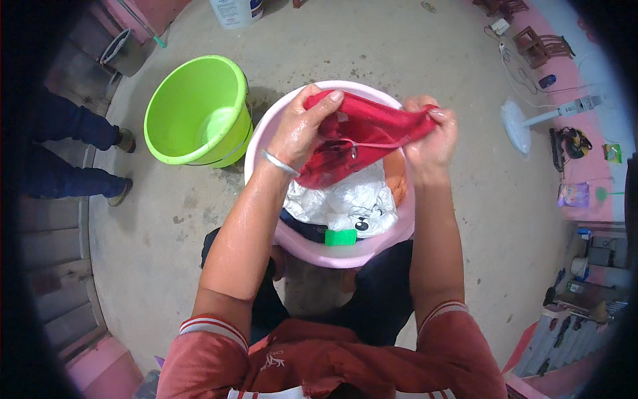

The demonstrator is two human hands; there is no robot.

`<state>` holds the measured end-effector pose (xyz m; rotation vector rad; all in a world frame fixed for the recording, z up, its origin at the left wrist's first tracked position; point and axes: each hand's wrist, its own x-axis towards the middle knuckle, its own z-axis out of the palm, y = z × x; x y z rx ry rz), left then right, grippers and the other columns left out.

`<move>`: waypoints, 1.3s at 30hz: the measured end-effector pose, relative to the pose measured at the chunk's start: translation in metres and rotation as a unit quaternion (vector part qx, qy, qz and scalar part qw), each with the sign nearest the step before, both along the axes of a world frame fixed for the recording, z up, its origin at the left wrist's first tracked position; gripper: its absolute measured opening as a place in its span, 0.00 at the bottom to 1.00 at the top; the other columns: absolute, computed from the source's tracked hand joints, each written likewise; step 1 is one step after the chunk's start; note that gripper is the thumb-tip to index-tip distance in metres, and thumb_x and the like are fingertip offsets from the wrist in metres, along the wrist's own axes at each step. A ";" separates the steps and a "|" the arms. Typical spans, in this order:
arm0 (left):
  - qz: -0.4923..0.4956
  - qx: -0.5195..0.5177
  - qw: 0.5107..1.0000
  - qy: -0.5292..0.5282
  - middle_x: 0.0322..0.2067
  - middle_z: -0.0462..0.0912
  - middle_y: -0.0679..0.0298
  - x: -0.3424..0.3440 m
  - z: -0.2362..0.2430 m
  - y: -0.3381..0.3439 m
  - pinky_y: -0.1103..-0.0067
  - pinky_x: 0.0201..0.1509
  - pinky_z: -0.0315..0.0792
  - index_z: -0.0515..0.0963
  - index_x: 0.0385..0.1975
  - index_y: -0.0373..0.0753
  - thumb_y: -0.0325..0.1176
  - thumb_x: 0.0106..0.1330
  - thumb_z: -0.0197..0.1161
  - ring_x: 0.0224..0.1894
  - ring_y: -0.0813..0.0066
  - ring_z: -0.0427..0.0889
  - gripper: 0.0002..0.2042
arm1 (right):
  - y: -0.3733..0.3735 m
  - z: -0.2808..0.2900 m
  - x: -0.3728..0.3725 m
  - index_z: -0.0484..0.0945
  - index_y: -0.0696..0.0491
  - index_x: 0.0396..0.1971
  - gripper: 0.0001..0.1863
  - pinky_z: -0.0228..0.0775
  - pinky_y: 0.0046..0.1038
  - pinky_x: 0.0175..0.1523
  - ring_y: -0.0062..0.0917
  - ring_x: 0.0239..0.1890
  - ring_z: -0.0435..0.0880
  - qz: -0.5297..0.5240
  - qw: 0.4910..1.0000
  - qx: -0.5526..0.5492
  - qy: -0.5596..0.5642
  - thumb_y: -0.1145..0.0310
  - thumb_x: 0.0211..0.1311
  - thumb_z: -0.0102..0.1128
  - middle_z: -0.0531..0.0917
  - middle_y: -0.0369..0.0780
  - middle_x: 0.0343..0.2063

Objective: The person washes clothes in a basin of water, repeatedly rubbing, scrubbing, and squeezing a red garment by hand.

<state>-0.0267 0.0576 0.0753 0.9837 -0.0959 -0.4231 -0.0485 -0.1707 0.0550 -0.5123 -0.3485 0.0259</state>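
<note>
Two hands (297, 130) clamped on red garment (372, 125) above pink basin (302, 249); wet grip could slip, dropping it onto white garment (335, 199).

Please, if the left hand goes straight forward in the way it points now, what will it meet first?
With the red cloth it holds, the left hand would probably come first to the far rim of the pink tub, though it may pass above, since depth is unclear.
</note>
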 end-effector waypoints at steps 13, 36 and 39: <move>0.101 -0.120 0.955 0.252 0.24 0.73 0.66 0.009 -0.093 -0.053 0.76 0.30 0.68 0.73 0.27 0.41 0.45 0.66 0.56 0.26 0.74 0.72 0.14 | 0.119 -0.017 -0.016 0.76 0.62 0.25 0.18 0.71 0.42 0.32 0.50 0.24 0.79 -0.325 0.581 -0.739 -0.107 0.63 0.64 0.47 0.78 0.54 0.19; 0.138 -0.042 0.944 0.298 0.25 0.74 0.63 0.030 -0.104 -0.062 0.71 0.35 0.77 0.71 0.31 0.38 0.39 0.69 0.53 0.22 0.66 0.75 0.11 | 0.059 -0.061 0.015 0.81 0.61 0.37 0.26 0.71 0.31 0.45 0.29 0.38 0.82 -0.273 0.787 -0.532 0.149 0.49 0.67 0.47 0.84 0.44 0.35; 0.218 -0.036 0.932 0.288 0.26 0.76 0.64 0.027 -0.104 -0.050 0.74 0.30 0.74 0.72 0.30 0.38 0.43 0.70 0.51 0.22 0.68 0.75 0.14 | 0.115 -0.023 -0.004 0.81 0.61 0.28 0.25 0.73 0.33 0.41 0.39 0.32 0.83 -0.206 0.696 -0.686 0.045 0.53 0.67 0.46 0.83 0.50 0.26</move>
